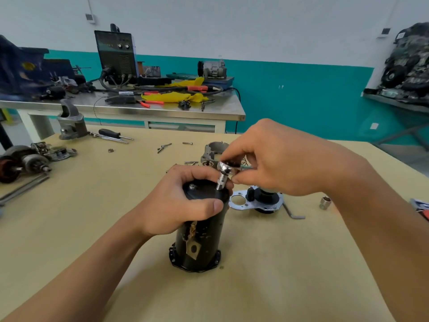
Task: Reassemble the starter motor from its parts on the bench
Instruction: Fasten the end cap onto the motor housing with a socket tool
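1. The starter motor body (197, 238), a black cylinder, stands upright on its flanged end near the middle of the bench (278, 263), slightly toward the near edge.
2. The left hand (178, 203) grips its top. The thumb lies across the near side and the fingers are curled round the far side of the cap.
3. The right hand (278, 159) pinches the chrome head of a small ratchet (225, 169) between thumb and fingertips. The tool's socket end stands on the right of the cap. One bolt head (192, 187) shows bare on the left of the cap.
4. Just right of the motor lies one bright metal plate (239, 201) carrying a black part, with its far side hidden under the right hand.
5. Touching that plate's right end is one hex key (293, 213). Further toward the right edge stands one loose socket (325, 202).
6. Behind the hands sits one grey cast housing (213, 148), largely blocked by the right hand's fingers.
7. Toward the far edge I count two short bolts (187, 143), one nut (110, 150) and one black-handled screwdriver (109, 132).
8. At the far left corner stands one grey nose casting (72, 124). Along the left edge lies a cluster of motor parts (25, 161), too tangled to count.
9. Beyond the bench stands a steel table (162, 110) bearing a welder (116, 54) and yellow cloth (174, 96).
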Action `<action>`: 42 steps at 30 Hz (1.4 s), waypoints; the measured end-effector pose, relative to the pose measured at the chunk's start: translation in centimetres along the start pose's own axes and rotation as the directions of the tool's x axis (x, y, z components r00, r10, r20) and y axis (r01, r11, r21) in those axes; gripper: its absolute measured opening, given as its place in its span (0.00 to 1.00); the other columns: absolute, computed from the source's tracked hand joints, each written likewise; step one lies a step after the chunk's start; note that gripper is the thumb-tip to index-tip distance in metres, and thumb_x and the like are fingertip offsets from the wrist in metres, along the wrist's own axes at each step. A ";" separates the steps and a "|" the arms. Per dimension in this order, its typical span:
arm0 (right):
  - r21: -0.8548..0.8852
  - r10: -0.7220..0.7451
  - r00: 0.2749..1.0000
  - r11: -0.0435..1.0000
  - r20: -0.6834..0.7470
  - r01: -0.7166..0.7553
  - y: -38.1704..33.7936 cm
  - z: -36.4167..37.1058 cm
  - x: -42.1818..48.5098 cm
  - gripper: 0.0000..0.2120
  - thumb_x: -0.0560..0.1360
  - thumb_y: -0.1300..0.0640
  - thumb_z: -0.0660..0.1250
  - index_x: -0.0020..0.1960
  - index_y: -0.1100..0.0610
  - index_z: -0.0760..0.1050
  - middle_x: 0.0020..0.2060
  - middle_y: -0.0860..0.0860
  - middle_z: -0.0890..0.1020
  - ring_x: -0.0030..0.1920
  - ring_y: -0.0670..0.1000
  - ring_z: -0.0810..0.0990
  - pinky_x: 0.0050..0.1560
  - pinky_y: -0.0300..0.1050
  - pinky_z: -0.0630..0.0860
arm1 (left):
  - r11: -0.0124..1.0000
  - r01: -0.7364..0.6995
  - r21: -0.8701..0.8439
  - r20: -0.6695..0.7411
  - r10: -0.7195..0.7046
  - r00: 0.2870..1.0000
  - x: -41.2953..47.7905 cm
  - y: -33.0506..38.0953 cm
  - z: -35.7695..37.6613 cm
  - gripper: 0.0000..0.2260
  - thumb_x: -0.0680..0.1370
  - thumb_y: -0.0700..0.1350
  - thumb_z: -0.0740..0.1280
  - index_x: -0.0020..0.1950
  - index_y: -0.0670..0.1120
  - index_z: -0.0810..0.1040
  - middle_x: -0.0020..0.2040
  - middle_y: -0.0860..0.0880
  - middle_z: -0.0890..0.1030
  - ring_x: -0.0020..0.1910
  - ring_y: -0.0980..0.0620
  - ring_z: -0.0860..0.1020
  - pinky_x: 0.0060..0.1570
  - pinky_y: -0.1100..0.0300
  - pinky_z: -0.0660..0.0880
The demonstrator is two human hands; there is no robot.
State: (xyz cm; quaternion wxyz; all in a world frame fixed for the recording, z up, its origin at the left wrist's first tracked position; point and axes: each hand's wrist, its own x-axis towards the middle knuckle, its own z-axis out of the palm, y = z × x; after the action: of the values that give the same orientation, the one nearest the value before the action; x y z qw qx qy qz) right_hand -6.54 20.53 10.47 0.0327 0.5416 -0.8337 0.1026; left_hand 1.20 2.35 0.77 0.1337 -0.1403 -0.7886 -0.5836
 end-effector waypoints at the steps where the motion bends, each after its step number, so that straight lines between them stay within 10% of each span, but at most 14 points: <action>1: -0.047 0.004 1.000 0.999 0.007 -0.004 -0.2 0.0 -0.1 0.09 0.77 0.51 0.71 0.56 0.47 0.83 0.32 0.37 0.79 0.35 0.38 0.76 0.31 0.33 0.68 | 1.000 -0.009 0.015 -0.004 0.009 1.000 0.0 0.0 0.1 0.18 0.65 0.51 0.72 0.50 0.43 0.83 0.44 0.42 0.84 0.47 0.38 0.82 0.49 0.47 0.79; 10: -0.008 0.049 0.999 0.999 -0.020 -0.049 -1.6 -0.3 -0.7 0.17 0.76 0.39 0.66 0.45 0.53 0.82 0.28 0.46 0.80 0.26 0.42 0.74 0.26 0.38 0.66 | 0.998 -0.028 0.055 0.000 0.028 1.000 0.1 0.4 0.0 0.19 0.67 0.50 0.70 0.52 0.38 0.81 0.45 0.41 0.82 0.46 0.40 0.81 0.51 0.38 0.78; 16: 0.034 0.016 1.000 0.999 0.022 -0.016 -0.9 -0.8 -0.8 0.15 0.78 0.62 0.68 0.58 0.44 0.83 0.28 0.29 0.76 0.36 0.33 0.75 0.36 0.26 0.70 | 1.000 0.003 0.030 0.003 -0.003 1.000 0.2 0.4 0.2 0.18 0.65 0.50 0.72 0.49 0.40 0.83 0.43 0.40 0.83 0.46 0.37 0.81 0.50 0.41 0.79; 20: 0.083 -0.056 0.998 0.995 0.008 0.055 -1.2 -0.3 -0.2 0.20 0.78 0.67 0.65 0.58 0.45 0.83 0.47 0.40 0.84 0.48 0.45 0.80 0.54 0.47 0.78 | 1.000 0.011 0.002 0.009 -0.011 1.000 0.2 0.3 0.3 0.19 0.63 0.49 0.72 0.48 0.39 0.82 0.44 0.36 0.82 0.46 0.33 0.80 0.51 0.40 0.79; 25: 0.049 -0.014 0.999 0.999 0.037 0.012 -0.5 -0.3 -0.2 0.10 0.78 0.56 0.70 0.58 0.49 0.83 0.29 0.30 0.76 0.37 0.30 0.75 0.37 0.23 0.68 | 0.999 0.023 -0.026 -0.015 -0.023 1.000 0.1 0.3 0.3 0.19 0.63 0.50 0.72 0.49 0.39 0.83 0.43 0.42 0.83 0.44 0.41 0.81 0.48 0.46 0.78; 30: 0.018 0.023 0.999 1.000 0.038 -0.023 -0.6 -0.5 -0.6 0.10 0.75 0.43 0.70 0.50 0.48 0.84 0.33 0.47 0.80 0.31 0.47 0.75 0.33 0.46 0.75 | 1.000 -0.008 0.024 -0.002 0.008 1.000 0.1 0.4 0.2 0.21 0.66 0.50 0.71 0.51 0.37 0.81 0.46 0.36 0.81 0.47 0.33 0.80 0.52 0.33 0.76; 36: -0.054 0.085 0.996 0.995 -0.027 -0.086 -2.2 0.0 -0.6 0.18 0.77 0.39 0.65 0.46 0.53 0.82 0.26 0.47 0.73 0.27 0.47 0.71 0.28 0.41 0.66 | 0.998 -0.022 0.062 -0.015 0.023 1.000 0.1 0.4 0.2 0.19 0.67 0.51 0.70 0.50 0.38 0.80 0.44 0.39 0.81 0.47 0.38 0.81 0.51 0.36 0.78; 42: -0.062 0.040 0.999 0.997 0.033 -0.038 -2.1 -0.8 -0.9 0.06 0.77 0.51 0.71 0.53 0.48 0.84 0.36 0.46 0.82 0.35 0.46 0.77 0.36 0.44 0.76 | 0.999 -0.007 0.053 0.018 0.006 1.000 0.2 0.5 0.3 0.20 0.65 0.50 0.71 0.50 0.38 0.82 0.44 0.39 0.82 0.46 0.37 0.81 0.51 0.41 0.79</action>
State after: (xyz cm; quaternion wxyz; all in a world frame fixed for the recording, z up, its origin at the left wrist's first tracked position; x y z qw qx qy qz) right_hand -4.32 20.70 11.43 0.0333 0.5254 -0.8475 0.0683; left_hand 1.16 2.80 1.22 0.1322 -0.1447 -0.8046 -0.5606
